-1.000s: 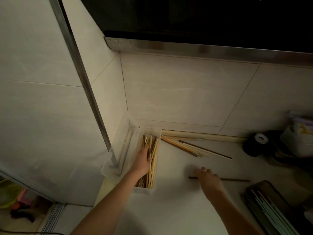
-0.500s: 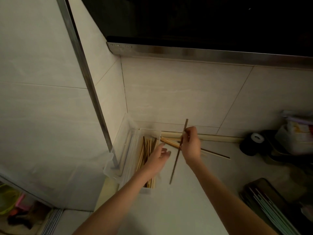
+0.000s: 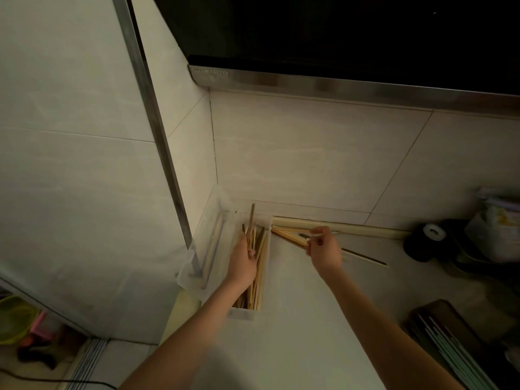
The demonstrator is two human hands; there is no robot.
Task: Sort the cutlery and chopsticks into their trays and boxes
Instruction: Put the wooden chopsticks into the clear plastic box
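A clear plastic box point(image 3: 242, 314) stands in the counter's left corner, filled with several pale wooden chopsticks point(image 3: 260, 274). My left hand point(image 3: 242, 263) is over the box and holds a dark brown chopstick point(image 3: 251, 218) that points up toward the wall. To the right of the box lies a loose pile of chopsticks point(image 3: 287, 236) on the counter. My right hand point(image 3: 323, 249) is on that pile and pinches a light chopstick point(image 3: 319, 235) between thumb and fingers. One dark chopstick point(image 3: 363, 256) lies further right.
The box's clear lid point(image 3: 213, 243) leans against the left wall. A pale rolling pin point(image 3: 351, 229) lies along the back wall. A black tape roll point(image 3: 425, 240) and a bag point(image 3: 498, 226) sit at the right. A dark tray point(image 3: 450, 333) with green chopsticks is at bottom right.
The dark chopstick passed from my right hand to my left, which moved it over the box. My right hand went back to the loose pile and pinched a light chopstick.
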